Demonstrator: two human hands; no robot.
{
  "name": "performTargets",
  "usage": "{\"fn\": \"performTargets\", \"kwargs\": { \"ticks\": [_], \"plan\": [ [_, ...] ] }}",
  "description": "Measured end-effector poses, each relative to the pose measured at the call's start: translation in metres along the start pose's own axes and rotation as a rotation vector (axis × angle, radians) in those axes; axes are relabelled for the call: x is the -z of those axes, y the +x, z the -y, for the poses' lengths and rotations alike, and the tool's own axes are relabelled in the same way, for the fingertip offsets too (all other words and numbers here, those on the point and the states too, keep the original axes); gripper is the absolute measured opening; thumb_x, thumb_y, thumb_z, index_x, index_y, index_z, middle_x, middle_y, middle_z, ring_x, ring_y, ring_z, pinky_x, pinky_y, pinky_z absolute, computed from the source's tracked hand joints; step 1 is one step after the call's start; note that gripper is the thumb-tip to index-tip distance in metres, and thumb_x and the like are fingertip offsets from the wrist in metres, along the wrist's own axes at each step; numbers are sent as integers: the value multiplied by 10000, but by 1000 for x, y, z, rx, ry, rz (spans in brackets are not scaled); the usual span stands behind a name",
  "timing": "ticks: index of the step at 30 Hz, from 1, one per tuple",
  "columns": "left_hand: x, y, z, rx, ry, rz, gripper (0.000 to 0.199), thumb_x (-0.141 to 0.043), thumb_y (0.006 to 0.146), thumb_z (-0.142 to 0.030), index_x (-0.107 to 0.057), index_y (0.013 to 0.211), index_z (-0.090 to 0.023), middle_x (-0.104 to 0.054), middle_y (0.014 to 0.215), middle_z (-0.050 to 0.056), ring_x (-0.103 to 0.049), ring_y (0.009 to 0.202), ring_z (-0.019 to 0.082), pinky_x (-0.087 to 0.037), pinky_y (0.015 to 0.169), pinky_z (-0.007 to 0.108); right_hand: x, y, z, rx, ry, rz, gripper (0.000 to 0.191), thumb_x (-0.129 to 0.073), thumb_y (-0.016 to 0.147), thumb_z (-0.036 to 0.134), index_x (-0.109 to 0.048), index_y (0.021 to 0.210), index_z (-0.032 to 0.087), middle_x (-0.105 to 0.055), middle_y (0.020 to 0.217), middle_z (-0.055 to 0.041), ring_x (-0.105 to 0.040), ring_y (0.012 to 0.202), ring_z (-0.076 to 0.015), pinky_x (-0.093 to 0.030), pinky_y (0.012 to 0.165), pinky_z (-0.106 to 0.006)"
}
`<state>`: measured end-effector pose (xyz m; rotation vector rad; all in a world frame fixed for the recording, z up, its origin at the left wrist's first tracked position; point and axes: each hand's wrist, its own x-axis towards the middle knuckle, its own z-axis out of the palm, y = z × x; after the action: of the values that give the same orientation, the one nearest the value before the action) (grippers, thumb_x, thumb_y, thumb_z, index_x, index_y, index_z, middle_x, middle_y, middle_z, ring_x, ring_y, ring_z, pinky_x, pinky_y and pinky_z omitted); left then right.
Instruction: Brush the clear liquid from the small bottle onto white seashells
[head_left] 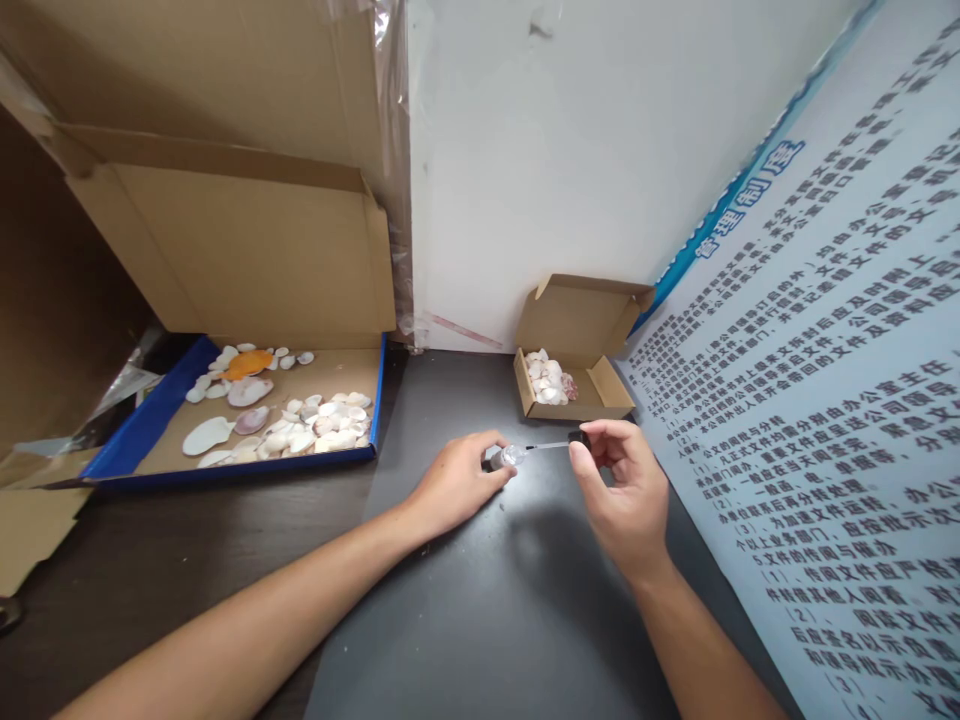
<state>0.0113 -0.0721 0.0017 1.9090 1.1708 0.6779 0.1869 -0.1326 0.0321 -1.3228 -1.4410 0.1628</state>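
Note:
A small clear bottle (508, 457) is gripped between the thumb and fingers of my left hand (459, 477), low over the dark grey mat. My right hand (621, 482) pinches a black cap (578, 438) between thumb and forefinger. From the cap a thin pale applicator stem (550, 445) with a dark tip points left to the mouth of the bottle. Whether the tip touches the bottle I cannot tell. Just behind my right hand stands an open small cardboard box (619, 397) with white shells (549, 378) in its left part.
At the left a large open cardboard box (161, 440) with blue sides holds many shells, one of them orange (249, 364). A white wall (480, 200) rises behind the grey mat (450, 620). A board with printed text (840, 420) borders the right side.

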Motion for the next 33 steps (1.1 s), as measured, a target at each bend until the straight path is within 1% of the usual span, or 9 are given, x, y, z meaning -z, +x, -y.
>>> {"fn": "performTargets", "kwargs": {
  "ticks": [3,7,10,15,21,23,25,29,33],
  "plan": [
    [0,-1,0,-18,-2,-8,198,-647,804,-310,-680,976,-217,-688,836,3,-596,783,179,-413,708,271,-1,-2,1,49,-14,58,106,-628,863,187,-592,961,209,-510,740,27,-497,598,-119,-435,544,-255],
    [1,-4,-4,-49,-4,9,94,-596,840,-264,-636,908,-211,-675,826,-8,-582,754,161,-395,679,254,-2,-4,7,133,-31,129,138,-636,855,150,-591,973,206,-502,757,24,-482,590,-112,-430,534,-258],
    [1,-6,-7,-73,12,1,36,-575,853,-245,-584,854,-210,-665,826,-7,-582,758,160,-392,677,250,-2,-4,13,189,-62,128,146,-643,851,141,-589,971,205,-505,755,23,-476,585,-112,-430,533,-263],
    [0,-6,-6,-82,32,-19,27,-568,854,-233,-549,844,-217,-653,811,-13,-579,749,160,-387,678,252,-1,-1,16,251,-88,134,181,-639,857,135,-623,1023,205,-520,762,12,-470,574,-116,-443,532,-272],
    [-2,-6,-2,-68,43,-15,22,-547,854,-214,-526,852,-223,-638,778,-24,-566,705,152,-370,659,251,3,4,13,249,-88,161,209,-640,877,144,-679,1073,204,-524,782,1,-470,576,-113,-462,565,-283],
    [-3,-6,-1,-71,50,-16,28,-540,855,-210,-517,853,-225,-631,772,-26,-564,703,152,-366,659,249,4,4,13,223,-77,187,206,-643,875,153,-692,1069,200,-529,787,-2,-480,585,-114,-465,575,-282],
    [-4,-6,1,-82,55,-18,35,-537,853,-206,-509,852,-226,-626,775,-26,-564,710,153,-364,661,248,5,3,12,162,-52,215,197,-642,875,170,-704,1059,202,-525,775,1,-490,591,-116,-462,568,-276],
    [-4,-6,2,-93,71,-18,44,-535,849,-197,-506,863,-226,-620,784,-24,-558,718,155,-358,655,249,5,5,10,-38,36,249,173,-645,871,235,-729,1020,213,-531,754,3,-513,614,-127,-454,552,-261],
    [-5,-5,3,-91,94,-22,43,-540,846,-192,-512,855,-224,-615,771,-23,-545,708,153,-350,657,250,5,9,6,-237,144,238,183,-655,851,316,-746,962,201,-621,797,-24,-539,622,-137,-462,561,-268]
  ]
}}
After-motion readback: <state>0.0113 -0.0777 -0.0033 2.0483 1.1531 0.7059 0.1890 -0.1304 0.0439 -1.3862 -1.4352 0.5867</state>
